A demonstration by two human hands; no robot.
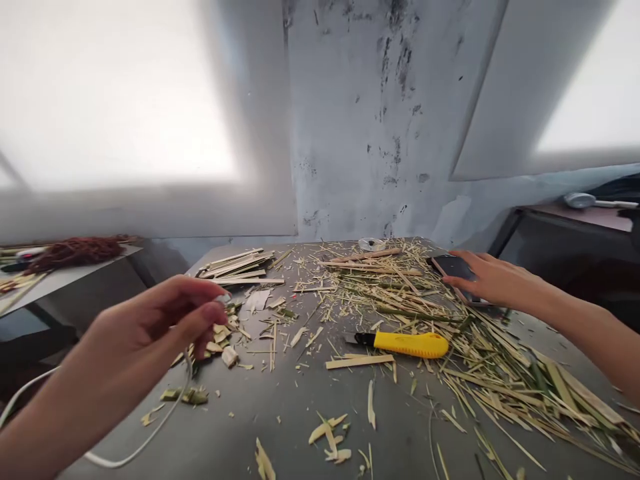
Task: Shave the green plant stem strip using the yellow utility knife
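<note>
My left hand (165, 327) is raised over the left part of the table, thumb and fingers pinched around a small white end. A white cable (145, 443) hangs below this hand and loops off to the left. At the back right, my right hand (487, 277) rests on a dark smartphone (453, 267), its fingers over the screen and edge. The phone lies flat among the strips. Between the hands a yellow-handled utility knife (410, 343) lies with its blade pointing left, apart from both.
Thin split strips (390, 287) and shavings cover much of the grey table (300, 413). A stack of flat strips (240, 263) lies at the back left. A small clear dish (371, 245) stands near the wall. Reddish-brown fibre (83, 253) sits on a side table at left.
</note>
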